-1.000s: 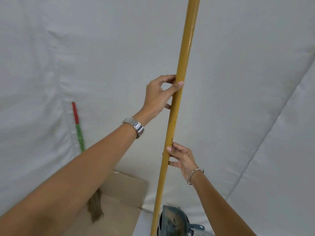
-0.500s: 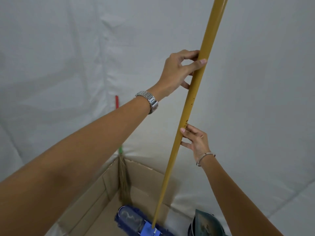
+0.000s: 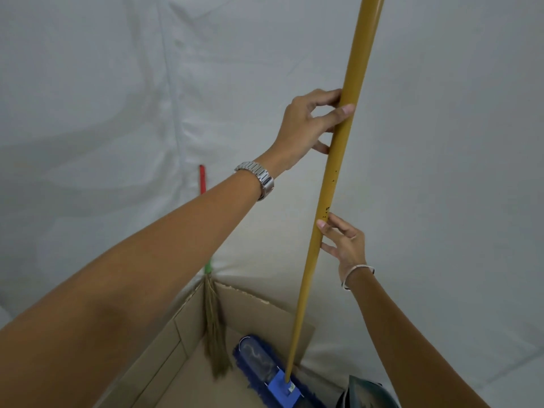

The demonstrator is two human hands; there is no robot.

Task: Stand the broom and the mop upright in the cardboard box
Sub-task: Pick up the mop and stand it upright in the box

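Observation:
The mop has a long yellow handle [image 3: 338,160] and a flat blue head [image 3: 273,375] that rests on the floor of the open cardboard box [image 3: 188,325]. My left hand [image 3: 306,122] grips the handle high up, thumb and fingers around it. My right hand [image 3: 344,245] is lower down, its fingers spread and the fingertips pressed against the handle's right side. The broom [image 3: 215,328] stands in the box's far corner, its straw bristles down and its green and red stick leaning on the white sheet; my left forearm hides the middle of the stick.
White fabric [image 3: 117,113] covers the wall behind and the floor around the box. A dark green dustpan [image 3: 368,393] sits on the floor just right of the box, at the bottom edge of view.
The view has tilted down, so the box, the broom bristles and the mop head now show. The mop handle stands steeper than half a second ago. Both hands stay on it.

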